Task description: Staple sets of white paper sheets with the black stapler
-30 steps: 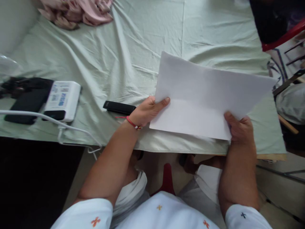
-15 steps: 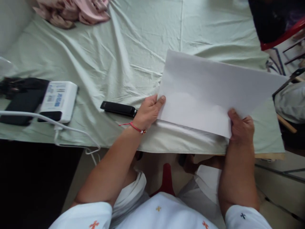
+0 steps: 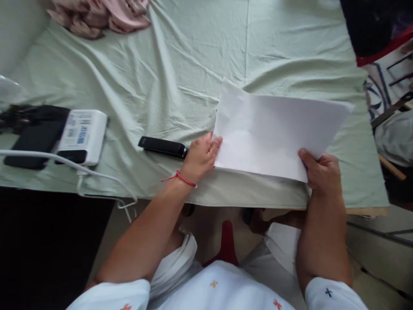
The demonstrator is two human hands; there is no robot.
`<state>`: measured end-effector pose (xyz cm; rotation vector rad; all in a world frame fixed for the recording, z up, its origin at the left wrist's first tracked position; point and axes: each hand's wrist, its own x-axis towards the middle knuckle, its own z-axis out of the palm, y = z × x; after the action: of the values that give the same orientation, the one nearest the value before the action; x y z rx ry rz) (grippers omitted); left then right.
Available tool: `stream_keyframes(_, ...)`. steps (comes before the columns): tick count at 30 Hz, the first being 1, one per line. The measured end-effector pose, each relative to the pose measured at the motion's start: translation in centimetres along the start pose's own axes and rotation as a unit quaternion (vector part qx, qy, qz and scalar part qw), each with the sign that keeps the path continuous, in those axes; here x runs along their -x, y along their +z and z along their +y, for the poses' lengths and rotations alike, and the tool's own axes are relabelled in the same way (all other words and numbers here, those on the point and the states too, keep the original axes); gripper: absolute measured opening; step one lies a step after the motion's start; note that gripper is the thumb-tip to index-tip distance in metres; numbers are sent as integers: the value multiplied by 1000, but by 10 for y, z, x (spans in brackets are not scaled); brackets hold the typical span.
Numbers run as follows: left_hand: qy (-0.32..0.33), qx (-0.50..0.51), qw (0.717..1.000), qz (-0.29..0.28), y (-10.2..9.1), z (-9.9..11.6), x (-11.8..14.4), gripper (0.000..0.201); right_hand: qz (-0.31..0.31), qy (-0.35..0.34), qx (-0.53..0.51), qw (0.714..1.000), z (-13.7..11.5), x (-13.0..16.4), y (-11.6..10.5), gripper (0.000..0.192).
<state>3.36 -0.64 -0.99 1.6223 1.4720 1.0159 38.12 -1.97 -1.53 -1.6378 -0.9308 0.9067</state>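
White paper (image 3: 267, 133) spans the space between my two hands, just over the front of the cloth-covered table; I cannot tell if it is one sheet or more. My left hand (image 3: 203, 156) pinches its left edge, thumb on top. At the lower right corner, my right hand (image 3: 321, 170) grips it the same way, fingers hidden beneath. The far side of the paper curves upward. A black stapler-like object (image 3: 163, 146) lies on the cloth just left of my left hand, its right end close to my fingers.
A white power bank-like box (image 3: 85, 135) with a cable (image 3: 106, 176) sits at the left, beside a flat black object (image 3: 30, 144). Crumpled pink cloth (image 3: 103, 17) lies at the far left of the green tablecloth (image 3: 200, 51). A red-rimmed container (image 3: 383, 54) stands at the far right.
The paper has tipped lower and flatter, its far right corner shifting left and its surface bending more. My right hand has moved slightly left; both hands still hold the paper.
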Motion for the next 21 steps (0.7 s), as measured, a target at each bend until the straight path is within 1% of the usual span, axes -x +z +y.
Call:
stream_keyframes(1,7,-29,999,13,-1,-1,1,36,6,-5,4,1000,-1,0,0,45)
stream_keyframes(3,-4,-55,998,24,-4,-1,2,20,24,-7,1,1000,-4,-1,0,44)
stream_keyframes(4,-8,-59,998,28,-6,0,3,17,34,-3,-3,999,-6,-1,-1,44)
stream_keyframes(6,0,-68,997,47,-10,1,6,19,59,4,-13,998,-9,-1,-1,46)
stream_keyframes(7,12,-77,995,67,-12,2,9,18,69,5,-19,997,-11,-1,0,47)
stream_keyframes(10,40,-88,984,152,-19,8,19,18,80,14,-38,996,-16,1,3,50)
stream_keyframes(12,51,-56,976,205,-22,14,28,23,73,25,-50,996,-19,4,7,52)
stream_keyframes(14,66,-13,970,234,-24,19,34,25,66,36,-58,995,-22,7,12,55)
stream_keyframes(16,98,2,956,276,-27,21,34,19,59,41,-58,996,-25,11,17,57)
stream_keyframes(17,119,-2,941,317,-30,20,31,14,55,44,-54,996,-25,13,20,58)
stream_keyframes(18,147,-9,916,374,-35,18,27,9,49,46,-49,997,-25,14,22,58)
stream_keyframes(19,145,-17,898,415,-40,16,22,9,43,47,-45,997,-25,15,24,57)
stream_keyframes(20,121,-30,893,432,-46,13,17,13,36,48,-43,997,-24,17,27,56)
stream_keyframes(21,89,-58,894,435,-53,10,12,14,28,47,-44,998,-22,18,29,55)
